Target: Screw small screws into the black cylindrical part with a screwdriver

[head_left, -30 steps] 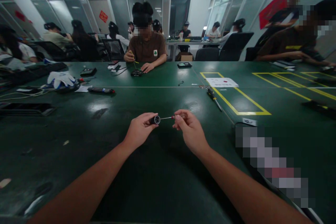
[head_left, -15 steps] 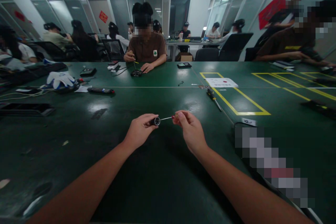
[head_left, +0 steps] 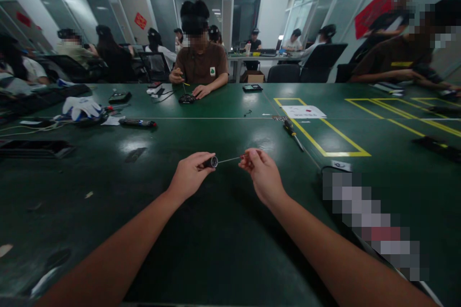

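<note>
Above the green table, my left hand [head_left: 190, 173] pinches a short black cylinder [head_left: 212, 162] with a pale metallic ring at its open-looking end, which faces right. Fingers and thumb are wrapped round its far part, so its full length is hidden. My right hand [head_left: 262, 172] is closed on a small screwdriver [head_left: 229, 159], its handle mostly covered by the fingers. The thin shaft points left and its tip meets the ringed end of the cylinder; whether it goes inside, I cannot tell.
A yellow-and-black screwdriver [head_left: 294, 135] lies beyond my right hand, near a white paper [head_left: 303, 112] and yellow tape outlines. At left are white gloves [head_left: 82, 108], a dark pen-shaped tool [head_left: 138, 123] and a black tray [head_left: 36, 148]. Across the table sits a person [head_left: 201, 64] handling a black device.
The right fingers have shifted around the screwdriver handle, hiding its red part more. Both hands sit slightly higher in the picture, with the cylinder still against the shaft.
</note>
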A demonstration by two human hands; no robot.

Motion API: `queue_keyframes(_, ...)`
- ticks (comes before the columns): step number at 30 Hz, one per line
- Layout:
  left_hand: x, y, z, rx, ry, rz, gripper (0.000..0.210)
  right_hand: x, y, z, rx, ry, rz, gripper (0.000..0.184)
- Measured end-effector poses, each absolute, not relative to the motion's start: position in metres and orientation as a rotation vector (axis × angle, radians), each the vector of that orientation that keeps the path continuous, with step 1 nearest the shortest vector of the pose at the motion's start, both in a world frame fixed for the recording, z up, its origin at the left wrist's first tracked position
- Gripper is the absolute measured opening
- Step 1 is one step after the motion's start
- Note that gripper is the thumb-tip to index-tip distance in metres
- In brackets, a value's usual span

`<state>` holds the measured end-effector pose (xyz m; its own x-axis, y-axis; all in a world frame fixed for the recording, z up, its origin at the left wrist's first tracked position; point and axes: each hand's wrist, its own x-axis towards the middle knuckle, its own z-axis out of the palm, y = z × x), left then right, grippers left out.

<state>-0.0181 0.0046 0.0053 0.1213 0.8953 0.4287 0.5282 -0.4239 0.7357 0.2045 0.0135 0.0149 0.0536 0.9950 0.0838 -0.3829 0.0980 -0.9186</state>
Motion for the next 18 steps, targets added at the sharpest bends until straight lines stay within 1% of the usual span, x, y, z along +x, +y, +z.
queue_keyframes(8, -0.0153, 0.0036, 0.0034, 1.987, 1.351, 1.223, 0.044, 0.2014, 0.0108, 0.0094, -0.905, -1.118, 1.127, 0.024)
queue_keyframes(18, -0.0128, 0.0002, 0.0088, 1.997, 1.356, 1.199, 0.043, 0.2013, 0.0071, 0.0123, -0.891, -1.185, 1.077, 0.022)
